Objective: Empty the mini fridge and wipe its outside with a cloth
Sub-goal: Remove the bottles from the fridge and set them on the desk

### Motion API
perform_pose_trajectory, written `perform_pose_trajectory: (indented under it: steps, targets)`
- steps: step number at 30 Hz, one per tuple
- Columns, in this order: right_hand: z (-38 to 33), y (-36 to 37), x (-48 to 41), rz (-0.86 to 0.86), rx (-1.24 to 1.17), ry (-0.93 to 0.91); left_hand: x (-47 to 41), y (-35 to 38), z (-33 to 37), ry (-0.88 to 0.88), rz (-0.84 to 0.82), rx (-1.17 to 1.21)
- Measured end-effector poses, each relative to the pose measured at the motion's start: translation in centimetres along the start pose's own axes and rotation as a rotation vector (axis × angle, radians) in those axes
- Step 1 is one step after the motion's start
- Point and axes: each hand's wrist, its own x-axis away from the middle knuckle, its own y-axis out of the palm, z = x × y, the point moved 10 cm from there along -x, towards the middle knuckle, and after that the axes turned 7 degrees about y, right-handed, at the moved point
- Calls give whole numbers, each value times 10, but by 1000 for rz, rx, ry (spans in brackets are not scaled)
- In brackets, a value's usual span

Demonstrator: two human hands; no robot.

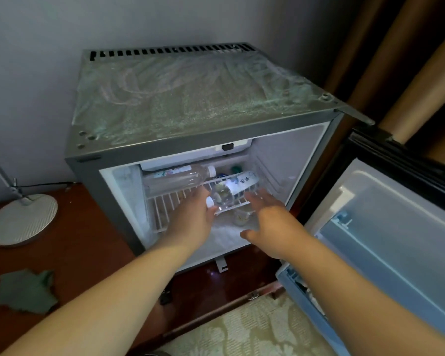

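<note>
A green cloth [26,291] lies crumpled on the wooden desk [88,240], near a round lamp base [21,219]. The mini fridge [190,104] stands on the desk with its door [396,240] swung open to the right. Both hands reach inside. The left hand [190,217] is against the capped end of a labelled bottle [231,188] lying on the wire shelf [170,206]; whether it grips it I cannot tell. The right hand [265,214] is spread flat, fingers loose, just beside that bottle. A second bottle [175,177] lies further back.

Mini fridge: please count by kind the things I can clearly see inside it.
Plastic bottles: 2
Small cup below the wire shelf: 1
Total: 3; items at the back are too hidden to count.
</note>
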Motion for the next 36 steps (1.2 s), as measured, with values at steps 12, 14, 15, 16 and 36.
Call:
perform_pose_trajectory:
  steps: [12,14,15,16,36]
  targets:
    - [-68,73,40,-141,-148,-341,122,-66,-7,174,-111,22]
    - [-93,103,47,-234,-192,-383,141,-72,-29,133,-153,-3]
    - [-107,116,51,-273,-216,-406,151,-76,-41,102,-172,-16]
    - [-124,127,54,-307,-252,-429,161,-82,-54,65,-185,-26]
    - [-501,254,48,-382,-253,-700,274,-313,-321,-166,-46,-149]
